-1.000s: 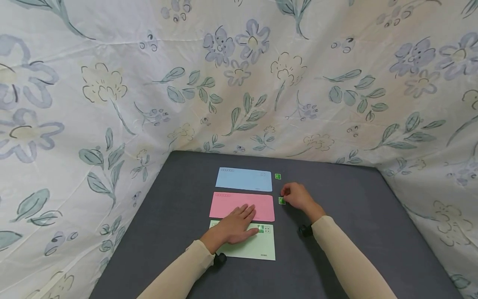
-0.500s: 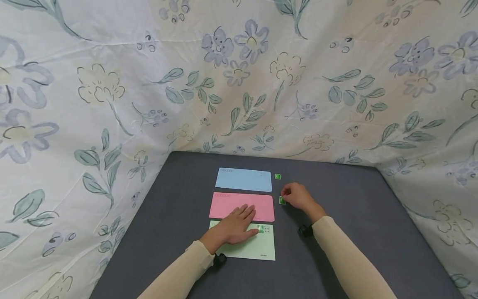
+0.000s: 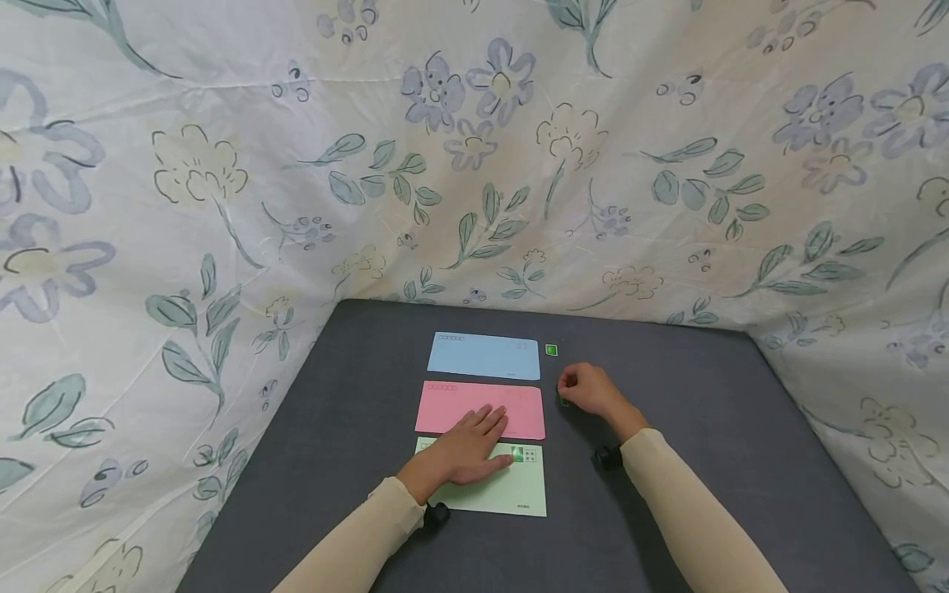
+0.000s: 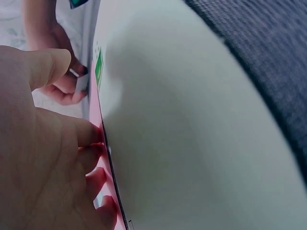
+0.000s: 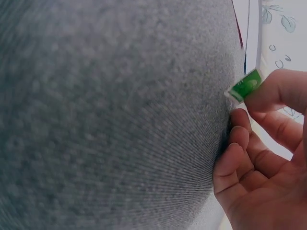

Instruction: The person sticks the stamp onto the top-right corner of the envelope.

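My right grip (image 3: 591,389) pinches the green stamp (image 5: 244,86) just right of the pink envelope (image 3: 447,402), best held lightly by one edge, while my left grip (image 3: 467,449), grasping nothing, steadies the envelope.

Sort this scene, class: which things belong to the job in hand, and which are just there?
Job, judging by the hands and matching items:
held stamp, pinched by the right hand
pink envelope, under the left hand
pale green envelope, partly covered by that hand
blue envelope and loose stamp, likely

Just there:
dark tabletop
floral cloth
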Motion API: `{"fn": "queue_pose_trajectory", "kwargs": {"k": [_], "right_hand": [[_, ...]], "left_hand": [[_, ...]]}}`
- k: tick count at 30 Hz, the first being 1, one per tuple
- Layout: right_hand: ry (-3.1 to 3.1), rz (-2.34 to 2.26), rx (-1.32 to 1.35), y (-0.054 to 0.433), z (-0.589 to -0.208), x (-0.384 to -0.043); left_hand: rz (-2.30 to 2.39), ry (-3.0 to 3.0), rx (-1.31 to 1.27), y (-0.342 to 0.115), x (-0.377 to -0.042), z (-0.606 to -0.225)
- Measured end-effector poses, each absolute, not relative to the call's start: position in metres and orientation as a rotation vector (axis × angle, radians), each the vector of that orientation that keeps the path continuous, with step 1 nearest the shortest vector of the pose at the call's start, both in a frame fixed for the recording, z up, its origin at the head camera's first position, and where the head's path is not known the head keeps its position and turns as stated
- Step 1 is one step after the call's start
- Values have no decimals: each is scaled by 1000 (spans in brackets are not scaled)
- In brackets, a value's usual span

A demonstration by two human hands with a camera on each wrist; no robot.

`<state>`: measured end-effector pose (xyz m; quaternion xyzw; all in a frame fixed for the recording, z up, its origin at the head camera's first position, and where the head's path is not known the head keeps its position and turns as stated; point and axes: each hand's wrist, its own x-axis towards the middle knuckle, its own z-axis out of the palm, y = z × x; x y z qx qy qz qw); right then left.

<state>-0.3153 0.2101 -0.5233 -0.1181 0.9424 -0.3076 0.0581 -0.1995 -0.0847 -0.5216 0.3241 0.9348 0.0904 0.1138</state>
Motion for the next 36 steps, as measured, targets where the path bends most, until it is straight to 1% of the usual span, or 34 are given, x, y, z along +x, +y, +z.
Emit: {"fn": "queue_pose_trajectory", "kwargs": {"k": [12, 21, 36], "right_hand": [[2798, -947, -366, 215, -521, -318], [2752, -1027, -447, 221, -525, -319], [2752, -1063, -457, 224, -523, -322]], "left_hand": [[274, 2740, 939, -85, -200, -522], [275, 2744, 939, -85, -200, -521], [280, 2736, 931, -85, -200, -519]]}}
